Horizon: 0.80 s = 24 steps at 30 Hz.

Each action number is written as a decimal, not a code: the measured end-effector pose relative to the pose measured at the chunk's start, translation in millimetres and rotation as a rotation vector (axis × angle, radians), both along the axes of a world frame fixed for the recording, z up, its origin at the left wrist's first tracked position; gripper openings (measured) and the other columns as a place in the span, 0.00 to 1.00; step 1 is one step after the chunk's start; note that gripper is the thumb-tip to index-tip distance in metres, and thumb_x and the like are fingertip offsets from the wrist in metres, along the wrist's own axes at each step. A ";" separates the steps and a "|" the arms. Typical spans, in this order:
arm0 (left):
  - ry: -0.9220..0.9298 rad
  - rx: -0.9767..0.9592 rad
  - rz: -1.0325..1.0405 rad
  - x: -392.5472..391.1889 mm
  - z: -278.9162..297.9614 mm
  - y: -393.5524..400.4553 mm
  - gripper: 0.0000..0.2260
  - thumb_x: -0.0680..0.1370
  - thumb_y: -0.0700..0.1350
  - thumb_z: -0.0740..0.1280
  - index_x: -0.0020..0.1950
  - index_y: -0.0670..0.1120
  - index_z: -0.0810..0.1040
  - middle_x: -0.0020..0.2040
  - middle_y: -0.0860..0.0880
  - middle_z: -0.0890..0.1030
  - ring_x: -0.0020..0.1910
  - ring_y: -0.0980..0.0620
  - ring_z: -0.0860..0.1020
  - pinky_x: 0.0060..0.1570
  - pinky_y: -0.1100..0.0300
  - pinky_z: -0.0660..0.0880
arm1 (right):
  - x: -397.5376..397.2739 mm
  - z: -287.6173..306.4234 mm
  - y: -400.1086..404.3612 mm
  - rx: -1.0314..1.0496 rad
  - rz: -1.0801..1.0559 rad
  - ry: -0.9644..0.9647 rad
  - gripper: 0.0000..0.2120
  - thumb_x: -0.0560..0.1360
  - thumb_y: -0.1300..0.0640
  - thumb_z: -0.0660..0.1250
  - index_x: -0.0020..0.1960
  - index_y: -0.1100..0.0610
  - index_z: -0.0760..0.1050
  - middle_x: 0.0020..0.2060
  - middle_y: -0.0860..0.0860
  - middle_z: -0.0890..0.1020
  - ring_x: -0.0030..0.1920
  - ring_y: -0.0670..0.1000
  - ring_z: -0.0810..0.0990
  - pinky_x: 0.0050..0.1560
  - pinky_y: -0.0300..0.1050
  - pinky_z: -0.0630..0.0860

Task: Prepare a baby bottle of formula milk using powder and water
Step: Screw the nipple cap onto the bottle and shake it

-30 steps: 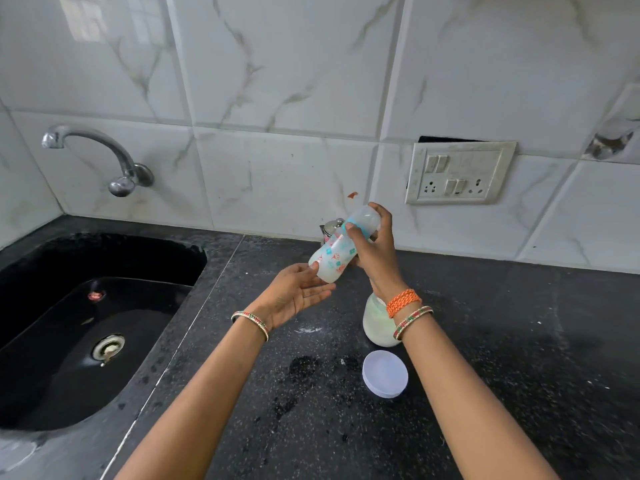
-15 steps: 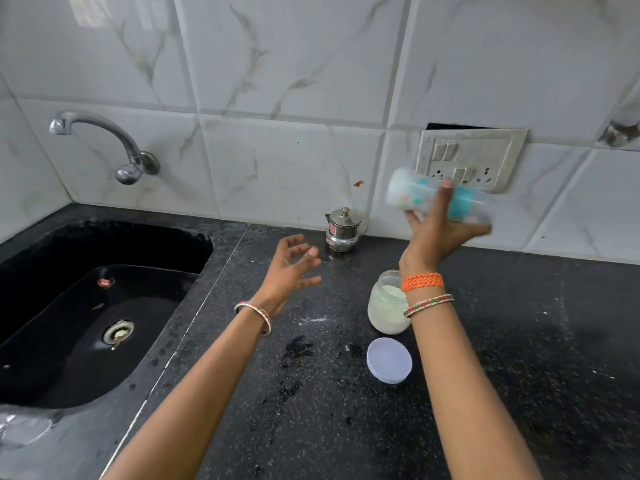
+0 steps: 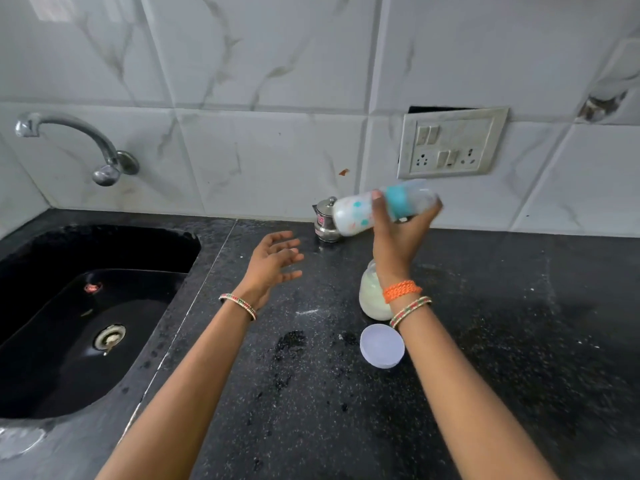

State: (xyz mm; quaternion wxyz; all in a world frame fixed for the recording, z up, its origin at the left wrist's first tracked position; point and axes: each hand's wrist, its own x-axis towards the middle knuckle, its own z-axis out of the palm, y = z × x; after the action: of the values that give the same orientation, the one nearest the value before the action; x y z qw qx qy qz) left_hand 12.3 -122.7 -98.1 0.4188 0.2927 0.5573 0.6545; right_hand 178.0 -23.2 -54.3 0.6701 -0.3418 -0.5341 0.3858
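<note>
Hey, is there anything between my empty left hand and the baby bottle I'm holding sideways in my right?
Nothing visible. The open left hand hangs above bare black speckled countertop, and the gap up to the printed baby bottle with the teal collar in the right hand is clear. The small steel pot sits behind.

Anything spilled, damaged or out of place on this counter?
A little white powder is spilled on the black counter left of the open jar. The jar's lid lies off. The socket plate sits askew, a dark gap above.
</note>
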 end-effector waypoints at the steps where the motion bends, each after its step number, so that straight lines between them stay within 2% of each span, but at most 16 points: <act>1: 0.002 -0.005 -0.002 -0.9 0.7 -0.1 0.13 0.78 0.35 0.63 0.60 0.47 0.72 0.57 0.47 0.79 0.48 0.49 0.79 0.50 0.47 0.78 | -2.1 1.6 4.1 0.012 -0.030 0.026 0.29 0.68 0.57 0.75 0.60 0.55 0.60 0.49 0.50 0.77 0.44 0.43 0.82 0.45 0.46 0.82; 3: 0.019 -0.015 -0.013 -2.6 4.1 -0.2 0.11 0.78 0.35 0.63 0.58 0.47 0.72 0.57 0.47 0.79 0.48 0.49 0.79 0.48 0.48 0.78 | -4.9 15.6 3.5 -0.036 0.066 -0.076 0.31 0.66 0.52 0.76 0.60 0.55 0.61 0.47 0.49 0.78 0.44 0.47 0.82 0.47 0.55 0.82; 4: 0.024 -0.004 -0.010 -4.2 7.5 1.5 0.11 0.78 0.35 0.63 0.57 0.47 0.73 0.57 0.47 0.79 0.48 0.50 0.79 0.48 0.49 0.78 | -5.7 22.2 5.6 -0.057 0.114 -0.164 0.32 0.65 0.51 0.77 0.61 0.55 0.63 0.45 0.47 0.78 0.43 0.45 0.82 0.48 0.56 0.82; 5: 0.024 0.013 -0.003 -5.9 11.2 2.8 0.11 0.78 0.36 0.63 0.57 0.47 0.73 0.56 0.48 0.79 0.48 0.50 0.79 0.47 0.50 0.79 | -6.8 26.4 10.0 -0.070 0.119 -0.146 0.32 0.65 0.52 0.77 0.62 0.55 0.63 0.45 0.46 0.78 0.43 0.44 0.82 0.47 0.56 0.82; 6: 0.023 0.029 0.006 -8.3 14.0 3.6 0.11 0.78 0.36 0.63 0.57 0.47 0.73 0.55 0.49 0.80 0.47 0.50 0.79 0.46 0.51 0.79 | -8.1 30.2 16.3 -0.046 0.073 -0.087 0.32 0.66 0.54 0.77 0.63 0.55 0.64 0.46 0.46 0.79 0.43 0.43 0.82 0.47 0.57 0.82; 8: 0.012 0.059 0.027 -14.3 17.1 3.6 0.10 0.78 0.36 0.62 0.57 0.47 0.73 0.54 0.50 0.80 0.46 0.51 0.80 0.44 0.53 0.80 | -11.2 43.6 11.4 -0.033 -0.032 0.210 0.33 0.68 0.57 0.76 0.65 0.56 0.61 0.51 0.52 0.79 0.48 0.49 0.83 0.46 0.61 0.81; 10: -0.003 0.065 0.031 -15.8 19.4 4.5 0.10 0.78 0.36 0.63 0.58 0.46 0.73 0.53 0.50 0.81 0.45 0.51 0.80 0.43 0.53 0.80 | -16.5 43.4 8.4 0.040 -0.038 0.275 0.34 0.69 0.60 0.75 0.66 0.58 0.58 0.53 0.52 0.78 0.49 0.46 0.83 0.47 0.53 0.82; 11: -0.002 0.059 0.027 -15.0 21.4 6.2 0.10 0.78 0.36 0.63 0.58 0.46 0.73 0.53 0.49 0.81 0.45 0.51 0.80 0.43 0.53 0.80 | -19.4 43.2 2.3 0.032 0.079 0.137 0.33 0.68 0.59 0.76 0.65 0.58 0.59 0.50 0.49 0.78 0.45 0.41 0.82 0.45 0.46 0.81; 12: 0.003 0.053 0.020 -13.5 23.8 8.3 0.11 0.77 0.36 0.63 0.57 0.45 0.73 0.52 0.49 0.81 0.45 0.50 0.80 0.43 0.53 0.79 | -21.0 38.6 -2.5 0.043 0.232 -0.108 0.31 0.67 0.57 0.77 0.63 0.57 0.63 0.47 0.46 0.77 0.43 0.40 0.81 0.43 0.42 0.80; 13: 0.004 0.049 0.013 -11.7 25.9 10.0 0.11 0.77 0.35 0.64 0.57 0.45 0.73 0.51 0.49 0.81 0.44 0.50 0.80 0.43 0.52 0.80 | -20.9 32.1 -5.8 0.036 0.322 -0.229 0.29 0.65 0.56 0.77 0.60 0.56 0.66 0.46 0.46 0.77 0.42 0.41 0.80 0.43 0.43 0.80; 15: -0.002 0.067 0.009 -9.0 27.8 12.3 0.10 0.77 0.35 0.63 0.57 0.46 0.74 0.50 0.49 0.81 0.44 0.51 0.80 0.43 0.52 0.80 | -20.3 28.3 -3.6 0.022 0.318 -0.126 0.25 0.66 0.56 0.77 0.57 0.55 0.67 0.46 0.48 0.78 0.43 0.45 0.81 0.44 0.51 0.82; 18: -0.025 0.075 0.005 -7.1 21.5 8.7 0.10 0.77 0.36 0.63 0.56 0.46 0.74 0.52 0.50 0.81 0.44 0.52 0.80 0.43 0.53 0.80 | -16.7 30.6 3.3 -0.161 0.159 0.289 0.24 0.71 0.59 0.73 0.59 0.55 0.62 0.48 0.50 0.78 0.41 0.46 0.83 0.45 0.59 0.82; 19: -0.018 0.064 -0.006 -6.6 19.7 7.4 0.10 0.77 0.36 0.64 0.56 0.46 0.75 0.52 0.50 0.81 0.45 0.51 0.80 0.42 0.54 0.80 | -15.9 33.3 2.1 -0.206 0.230 0.265 0.25 0.70 0.58 0.74 0.58 0.55 0.63 0.47 0.50 0.78 0.42 0.47 0.83 0.46 0.58 0.82; 21: -0.010 0.052 -0.014 -6.8 17.8 7.4 0.10 0.77 0.36 0.64 0.56 0.46 0.75 0.51 0.50 0.82 0.45 0.51 0.80 0.42 0.54 0.80 | -10.5 31.0 -0.1 -0.218 0.388 0.048 0.23 0.66 0.57 0.76 0.55 0.55 0.68 0.43 0.48 0.80 0.41 0.46 0.81 0.43 0.49 0.82; 22: -0.016 0.056 -0.005 -7.1 17.9 7.6 0.10 0.77 0.36 0.64 0.56 0.46 0.75 0.51 0.50 0.82 0.45 0.51 0.80 0.42 0.53 0.80 | -9.0 27.7 5.4 -0.210 0.385 0.087 0.22 0.66 0.59 0.76 0.55 0.56 0.69 0.41 0.47 0.80 0.40 0.45 0.81 0.40 0.45 0.81; 24: -0.026 0.071 0.011 -6.8 19.0 7.0 0.10 0.77 0.36 0.65 0.56 0.46 0.75 0.51 0.50 0.82 0.45 0.51 0.80 0.42 0.53 0.80 | -5.6 36.4 8.4 -0.316 0.252 0.345 0.21 0.70 0.60 0.74 0.58 0.59 0.68 0.43 0.49 0.81 0.43 0.47 0.83 0.36 0.45 0.81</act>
State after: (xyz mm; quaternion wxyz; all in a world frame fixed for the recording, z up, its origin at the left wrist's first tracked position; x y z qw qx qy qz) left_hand 5.5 -115.7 -79.1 0.4118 0.2960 0.5298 0.6798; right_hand 172.4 -14.8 -17.9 0.6362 -0.3022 -0.3835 0.5974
